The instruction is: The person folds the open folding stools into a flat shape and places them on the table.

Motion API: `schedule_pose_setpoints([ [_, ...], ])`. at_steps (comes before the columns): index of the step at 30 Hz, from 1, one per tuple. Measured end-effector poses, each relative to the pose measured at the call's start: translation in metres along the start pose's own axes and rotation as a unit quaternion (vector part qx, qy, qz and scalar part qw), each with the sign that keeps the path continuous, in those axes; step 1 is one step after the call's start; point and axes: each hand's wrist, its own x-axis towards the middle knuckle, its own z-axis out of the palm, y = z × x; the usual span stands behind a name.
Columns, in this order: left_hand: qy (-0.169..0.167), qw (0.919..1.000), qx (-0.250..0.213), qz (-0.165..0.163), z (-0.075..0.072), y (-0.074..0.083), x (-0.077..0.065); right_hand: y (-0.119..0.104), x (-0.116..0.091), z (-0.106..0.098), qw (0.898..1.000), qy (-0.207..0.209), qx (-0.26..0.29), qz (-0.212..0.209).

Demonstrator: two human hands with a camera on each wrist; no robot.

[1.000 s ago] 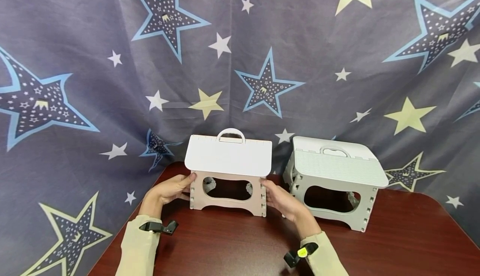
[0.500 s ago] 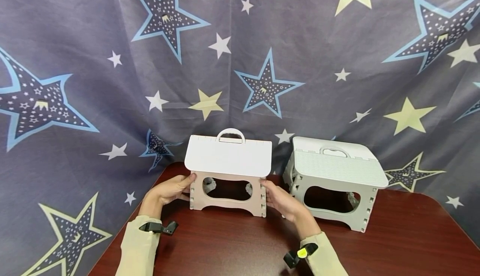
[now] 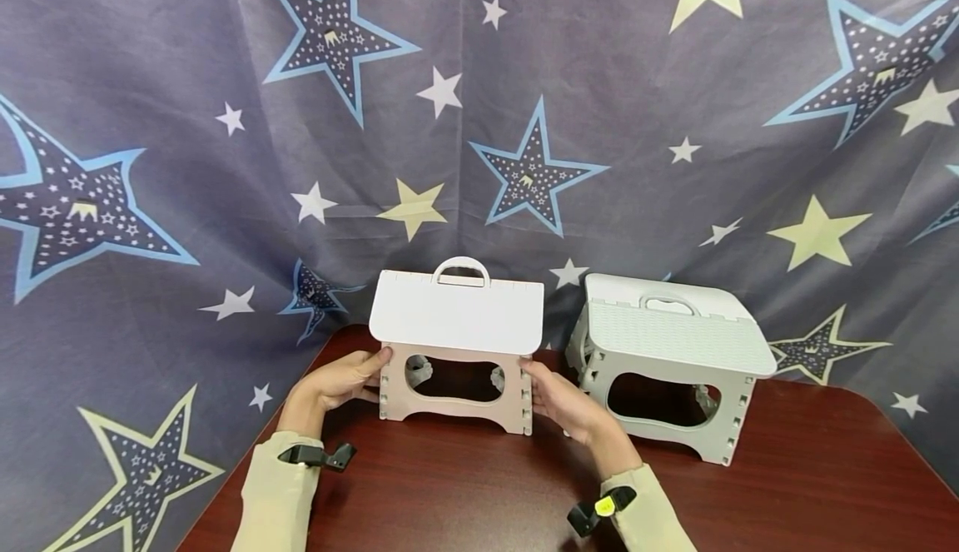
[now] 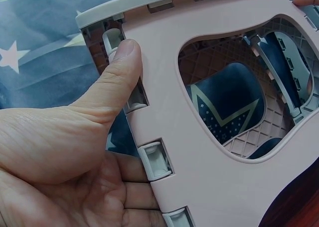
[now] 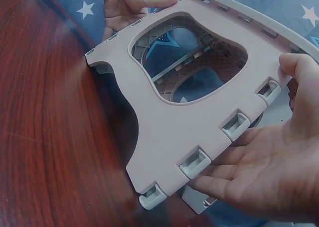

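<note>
A folding step stool (image 3: 455, 310) with a pale pink front leg panel, a white top and a raised carry handle stands unfolded on the table. My left hand (image 3: 340, 381) holds its left side. In the left wrist view the thumb (image 4: 122, 70) lies on the panel's front edge, while the fingers (image 4: 142, 194) reach behind it by the hinges. On the opposite side my right hand (image 3: 573, 406) grips the stool, its thumb (image 5: 295, 65) at the panel's upper corner and its fingers (image 5: 224, 170) behind the hinged edge.
A second folding stool (image 3: 678, 335), pale grey-green with a textured top, stands unfolded close to the right. Behind both hangs a dark star-patterned cloth (image 3: 622, 61). The reddish-brown table (image 3: 449, 494) stretches toward the front.
</note>
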Motion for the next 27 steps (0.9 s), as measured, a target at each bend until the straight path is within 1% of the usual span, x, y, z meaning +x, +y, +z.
schedule_pose_setpoints([
  [6,0.002,1.0000,-0.001,0.000,0.0005,0.0004,0.0001,-0.0011,-0.0010,-0.0011,1.000,-0.003,0.017,0.017],
  [11,0.002,1.0000,0.002,0.001,0.0015,0.0017,-0.0006,-0.0028,-0.0008,-0.0015,1.000,-0.001,0.009,0.025],
  [18,0.008,1.0000,0.003,0.002,0.0017,0.0011,0.0005,-0.0037,0.0003,-0.0024,1.000,-0.006,0.002,0.024],
  [27,0.019,0.9998,0.004,-0.001,0.0019,-0.0012,0.0026,-0.0029,0.0014,-0.0013,1.000,0.003,0.004,0.026],
])
